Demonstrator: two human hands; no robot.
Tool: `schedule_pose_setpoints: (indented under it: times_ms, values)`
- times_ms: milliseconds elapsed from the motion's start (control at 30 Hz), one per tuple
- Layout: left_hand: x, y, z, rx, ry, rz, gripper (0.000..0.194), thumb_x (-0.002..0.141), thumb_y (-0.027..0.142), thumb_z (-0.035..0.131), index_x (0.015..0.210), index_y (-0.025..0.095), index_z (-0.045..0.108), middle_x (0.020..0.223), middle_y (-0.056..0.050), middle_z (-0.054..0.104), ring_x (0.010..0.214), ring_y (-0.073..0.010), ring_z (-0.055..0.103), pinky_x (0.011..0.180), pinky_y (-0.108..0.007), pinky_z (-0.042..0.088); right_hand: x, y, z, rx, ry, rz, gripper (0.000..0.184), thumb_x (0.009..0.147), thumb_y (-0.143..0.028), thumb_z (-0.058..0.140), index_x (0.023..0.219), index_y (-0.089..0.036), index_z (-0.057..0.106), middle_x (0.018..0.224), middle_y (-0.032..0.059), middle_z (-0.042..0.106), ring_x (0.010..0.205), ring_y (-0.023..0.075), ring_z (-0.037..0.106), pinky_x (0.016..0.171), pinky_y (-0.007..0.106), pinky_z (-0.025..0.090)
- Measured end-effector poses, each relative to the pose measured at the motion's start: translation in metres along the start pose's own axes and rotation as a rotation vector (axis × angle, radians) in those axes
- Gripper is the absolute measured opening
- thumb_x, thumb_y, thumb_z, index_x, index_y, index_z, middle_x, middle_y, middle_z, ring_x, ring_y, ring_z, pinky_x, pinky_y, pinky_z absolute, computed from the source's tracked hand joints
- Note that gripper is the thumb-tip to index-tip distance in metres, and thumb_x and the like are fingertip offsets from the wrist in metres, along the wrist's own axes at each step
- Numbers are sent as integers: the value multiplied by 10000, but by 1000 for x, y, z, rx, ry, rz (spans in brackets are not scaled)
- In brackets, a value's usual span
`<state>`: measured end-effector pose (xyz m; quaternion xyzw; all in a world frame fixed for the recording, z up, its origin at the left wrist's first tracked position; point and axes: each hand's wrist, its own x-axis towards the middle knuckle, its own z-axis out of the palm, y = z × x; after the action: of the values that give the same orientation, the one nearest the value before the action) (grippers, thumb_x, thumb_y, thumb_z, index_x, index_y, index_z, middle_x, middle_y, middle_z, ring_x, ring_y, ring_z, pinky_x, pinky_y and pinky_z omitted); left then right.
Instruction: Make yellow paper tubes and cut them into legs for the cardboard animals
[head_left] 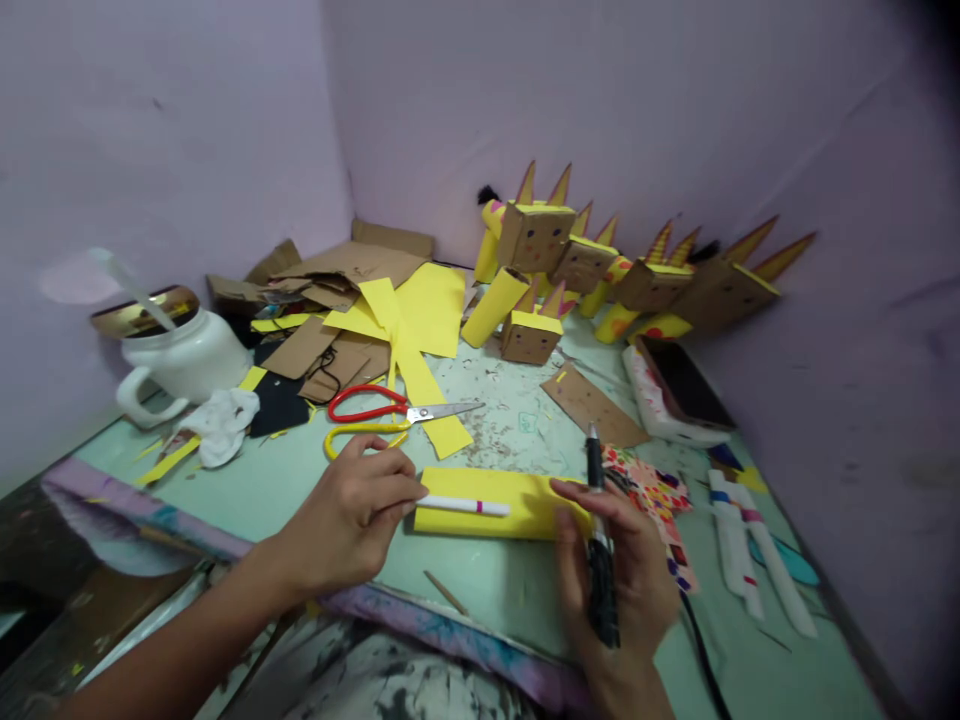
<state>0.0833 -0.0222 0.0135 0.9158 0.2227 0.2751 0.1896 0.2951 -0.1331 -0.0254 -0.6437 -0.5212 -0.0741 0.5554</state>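
My left hand (360, 505) is closed in a pinch on one end of a slim white marker (465, 505) with a magenta band. The marker points right, above a folded or rolled yellow paper piece (495, 485) lying near the table's front edge. Over the right end of that paper, my right hand (626, 560) holds a black pen (600, 570) upright between its fingers, its pointed metal end up. The thumb and index finger of this hand stand apart. Just behind my left hand lie scissors (442, 411) with one red and one yellow handle.
Cardboard and yellow paper scraps (431, 305) pile up at the back left. Cardboard animal heads with pointed ears (532, 235) stand along the wall. A white mug (187, 355) sits left; a phone (686, 380) and white markers (772, 560) lie right. A small stick (445, 592) rests in front.
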Motion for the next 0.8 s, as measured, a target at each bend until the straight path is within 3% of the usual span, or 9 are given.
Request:
schedule_pose_setpoints:
  times_ms: [200, 367, 533, 667, 800]
  values:
    - [-3, -3, 1, 35, 13, 18, 208, 830, 76, 471, 867, 193, 639, 849, -37, 635, 842, -180, 544, 799, -360, 407, 7, 8, -26, -27, 126, 194, 195, 802, -234, 605, 991, -211, 558, 976, 69, 668, 931, 234, 623, 875, 428, 447]
    - [-6, -11, 1, -12, 117, -62, 141, 827, 171, 533, 874, 230, 652, 874, -23, 652, 860, -177, 585, 757, -307, 457, 1, 16, -38, -62, 117, 218, 232, 811, -228, 601, 1037, -223, 545, 992, 68, 660, 923, 225, 629, 838, 396, 464]
    - [6, -36, -12, 193, 277, -241, 148, 815, 273, 547, 868, 207, 669, 885, -64, 694, 872, -236, 623, 771, -366, 469, 8, 14, -42, -71, -189, 15, 410, 774, -202, 612, 1145, -212, 440, 1199, 137, 591, 1113, 275, 553, 904, 477, 440]
    - [19, -58, -17, 446, 170, -265, 247, 852, 238, 463, 991, 186, 661, 959, -58, 685, 880, -251, 619, 757, -380, 441, 24, 9, -34, -153, -515, -160, 559, 621, -118, 620, 1137, -253, 453, 1243, 121, 570, 1190, 345, 482, 958, 633, 330]
    - [23, -77, -9, 621, 214, -199, 234, 798, 182, 464, 876, 236, 678, 850, -11, 692, 782, -244, 631, 725, -387, 431, 32, 16, -18, -123, -717, -147, 630, 530, -73, 551, 1126, -251, 451, 1210, 98, 592, 1227, 339, 461, 1024, 652, 232]
